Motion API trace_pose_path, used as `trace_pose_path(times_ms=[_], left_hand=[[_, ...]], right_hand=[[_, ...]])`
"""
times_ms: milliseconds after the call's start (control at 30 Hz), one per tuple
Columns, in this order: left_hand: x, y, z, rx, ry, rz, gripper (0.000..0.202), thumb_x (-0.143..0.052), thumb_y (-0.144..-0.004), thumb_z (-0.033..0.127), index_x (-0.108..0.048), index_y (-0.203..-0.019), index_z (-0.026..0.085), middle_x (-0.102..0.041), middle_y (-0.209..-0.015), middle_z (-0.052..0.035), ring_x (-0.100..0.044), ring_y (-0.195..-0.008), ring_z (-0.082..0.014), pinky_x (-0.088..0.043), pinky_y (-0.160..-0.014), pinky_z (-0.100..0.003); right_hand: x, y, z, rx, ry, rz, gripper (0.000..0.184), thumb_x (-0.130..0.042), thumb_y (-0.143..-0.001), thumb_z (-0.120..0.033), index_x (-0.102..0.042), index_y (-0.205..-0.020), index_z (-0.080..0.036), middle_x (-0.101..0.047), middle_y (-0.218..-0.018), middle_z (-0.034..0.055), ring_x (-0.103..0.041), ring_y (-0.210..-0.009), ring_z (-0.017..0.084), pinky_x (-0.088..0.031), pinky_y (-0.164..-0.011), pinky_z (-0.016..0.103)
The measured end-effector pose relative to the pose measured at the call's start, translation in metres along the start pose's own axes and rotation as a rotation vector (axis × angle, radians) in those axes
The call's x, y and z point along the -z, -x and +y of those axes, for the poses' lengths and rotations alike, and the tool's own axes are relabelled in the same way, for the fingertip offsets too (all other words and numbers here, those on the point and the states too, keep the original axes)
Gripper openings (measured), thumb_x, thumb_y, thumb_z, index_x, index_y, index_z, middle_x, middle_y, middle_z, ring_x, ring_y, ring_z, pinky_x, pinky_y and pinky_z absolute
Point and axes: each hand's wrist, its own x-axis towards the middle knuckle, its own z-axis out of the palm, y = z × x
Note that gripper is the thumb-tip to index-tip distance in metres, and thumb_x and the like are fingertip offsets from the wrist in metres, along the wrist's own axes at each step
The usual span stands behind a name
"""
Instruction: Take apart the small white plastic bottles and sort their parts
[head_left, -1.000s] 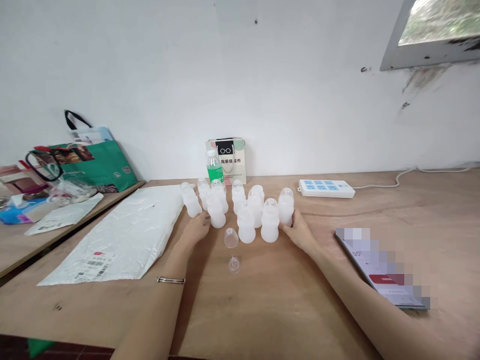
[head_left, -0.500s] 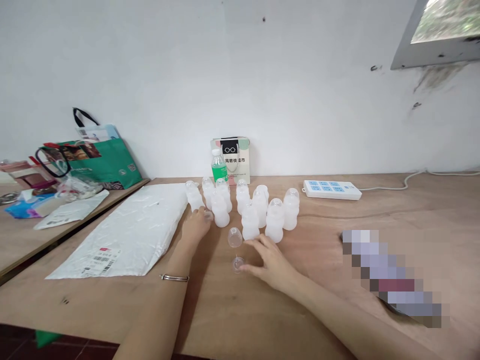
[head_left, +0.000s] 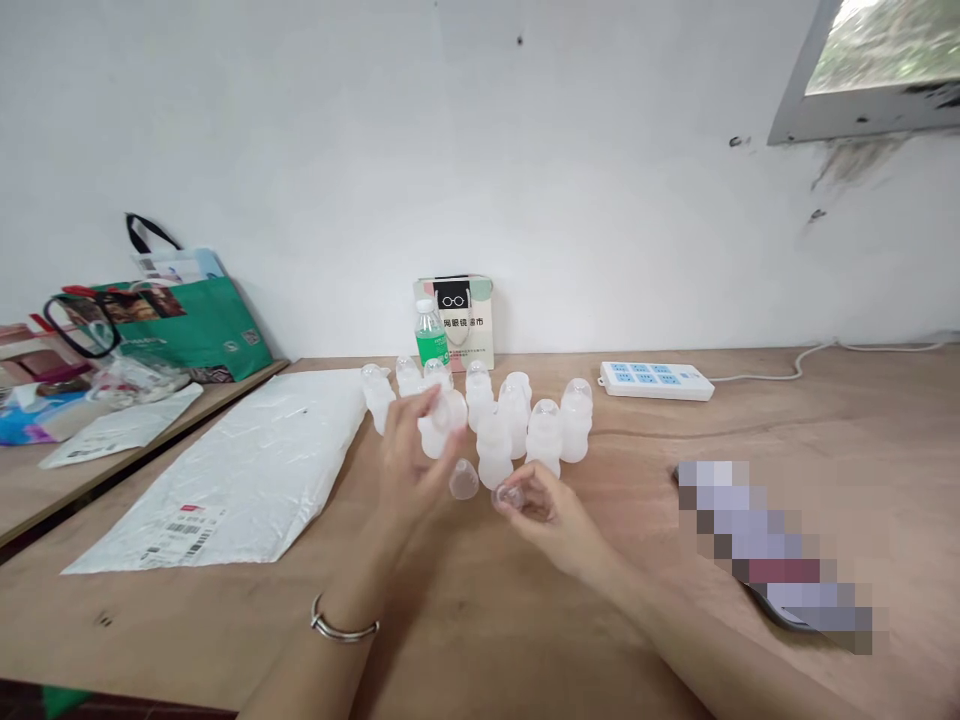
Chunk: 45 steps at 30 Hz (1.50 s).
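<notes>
Several small white plastic bottles (head_left: 544,435) with clear dome caps stand in a cluster at the middle of the wooden table (head_left: 525,620). My right hand (head_left: 559,525) is lifted just in front of them and pinches a small clear cap (head_left: 510,495) at its fingertips. A second clear cap (head_left: 463,481) sits on the table between my hands. My left hand (head_left: 409,460), with a metal bracelet (head_left: 341,628) on its wrist, is raised in front of the cluster's left bottles. It is smeared by motion, and I cannot tell whether it holds anything.
A white padded mailer (head_left: 255,470) lies to the left. A green-labelled water bottle (head_left: 430,335) and a small paper bag (head_left: 469,320) stand at the wall, with a power strip (head_left: 655,380) to their right. A pixelated flat device (head_left: 772,550) lies at the right. Bags (head_left: 187,320) crowd the side table.
My right hand left the cluster's right side, came to the front and picked the nearer clear cap off the table. My left hand rose from the table.
</notes>
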Motion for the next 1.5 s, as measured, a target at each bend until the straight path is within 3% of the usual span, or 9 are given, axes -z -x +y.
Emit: trace_pose_path(times_ms=[133,333,567,767,933,1067,1167,1300,1500], left_hand=[[-0.008,0.013,0.029,-0.184,0.196,-0.091,0.038,-0.053,-0.087,0.027,-0.048,-0.124,0.019,-0.059,-0.101,-0.0086,-0.057,-0.089,-0.0188,-0.05,-0.075,-0.032],[-0.016,0.026,0.041,-0.227,0.257,-0.193,0.043,-0.057,-0.087,0.03,-0.045,-0.126,0.018,-0.059,-0.103,-0.011,-0.058,-0.092,-0.0193,-0.051,-0.078,-0.032],[-0.02,0.028,0.041,-0.14,0.269,-0.288,0.045,-0.058,-0.086,0.023,-0.043,-0.129,0.02,-0.059,-0.111,-0.0129,-0.058,-0.103,-0.0216,-0.052,-0.086,-0.037],[-0.024,0.03,0.038,-0.116,0.276,-0.326,0.047,-0.057,-0.087,0.026,-0.04,-0.131,0.023,-0.063,-0.113,-0.0117,-0.062,-0.103,-0.021,-0.053,-0.087,-0.036],[-0.026,0.034,0.037,-0.074,0.264,-0.302,0.044,-0.059,-0.086,0.031,-0.041,-0.126,0.022,-0.065,-0.109,-0.0104,-0.065,-0.098,-0.0199,-0.055,-0.08,-0.033],[-0.025,0.033,0.036,-0.061,0.238,-0.312,0.036,-0.059,-0.085,0.038,-0.049,-0.116,0.021,-0.068,-0.1,-0.0081,-0.066,-0.08,-0.0167,-0.056,-0.068,-0.029],[-0.027,0.032,0.034,-0.073,0.259,-0.287,0.037,-0.059,-0.085,0.042,-0.05,-0.113,0.02,-0.07,-0.097,-0.008,-0.067,-0.074,-0.0145,-0.056,-0.064,-0.027],[-0.029,0.033,0.032,-0.082,0.319,-0.254,0.037,-0.06,-0.083,0.041,-0.054,-0.112,0.019,-0.072,-0.094,-0.0078,-0.069,-0.076,-0.0151,-0.058,-0.069,-0.028],[-0.027,0.033,0.031,-0.065,0.404,-0.274,0.036,-0.062,-0.083,0.037,-0.058,-0.114,0.019,-0.073,-0.099,-0.0093,-0.071,-0.081,-0.0173,-0.06,-0.071,-0.03]], right_hand=[[0.02,0.0,-0.013,-0.008,-0.041,0.17,0.021,-0.069,-0.072,-0.03,-0.052,-0.082,-0.023,-0.062,-0.075,-0.0018,-0.061,-0.067,0.014,-0.047,-0.062,0.026],[0.029,0.004,-0.028,0.137,0.028,0.345,0.017,-0.066,-0.072,-0.028,-0.06,-0.088,-0.023,-0.059,-0.072,-0.0013,-0.059,-0.065,0.014,-0.049,-0.063,0.027],[0.027,0.01,-0.026,0.327,0.295,0.293,0.027,-0.054,-0.08,-0.016,-0.061,-0.103,-0.026,-0.064,-0.083,0.0012,-0.061,-0.075,0.016,-0.051,-0.071,0.03],[0.026,0.012,-0.027,0.339,0.324,0.274,0.03,-0.049,-0.085,-0.016,-0.058,-0.112,-0.026,-0.066,-0.089,0.0018,-0.064,-0.081,0.015,-0.052,-0.073,0.029],[0.024,0.012,-0.027,0.225,0.086,0.327,0.033,-0.057,-0.082,-0.022,-0.048,-0.113,-0.028,-0.067,-0.083,-0.001,-0.065,-0.08,0.016,-0.052,-0.072,0.03],[0.026,0.007,-0.027,0.1,-0.115,0.299,0.014,-0.066,-0.075,-0.028,-0.06,-0.087,-0.024,-0.07,-0.083,0.0009,-0.066,-0.082,0.017,-0.052,-0.077,0.032],[0.026,0.005,-0.027,0.043,-0.197,0.269,0.015,-0.069,-0.073,-0.035,-0.067,-0.08,-0.022,-0.072,-0.081,0.0026,-0.067,-0.08,0.018,-0.053,-0.075,0.032],[0.022,0.006,-0.026,0.054,-0.237,0.276,0.017,-0.069,-0.073,-0.038,-0.067,-0.077,-0.022,-0.071,-0.075,0.0017,-0.067,-0.075,0.018,-0.053,-0.07,0.031],[0.018,0.008,-0.02,0.108,-0.158,0.313,0.019,-0.074,-0.07,-0.029,-0.062,-0.084,-0.024,-0.069,-0.082,0.0008,-0.065,-0.085,0.018,-0.05,-0.08,0.032]])
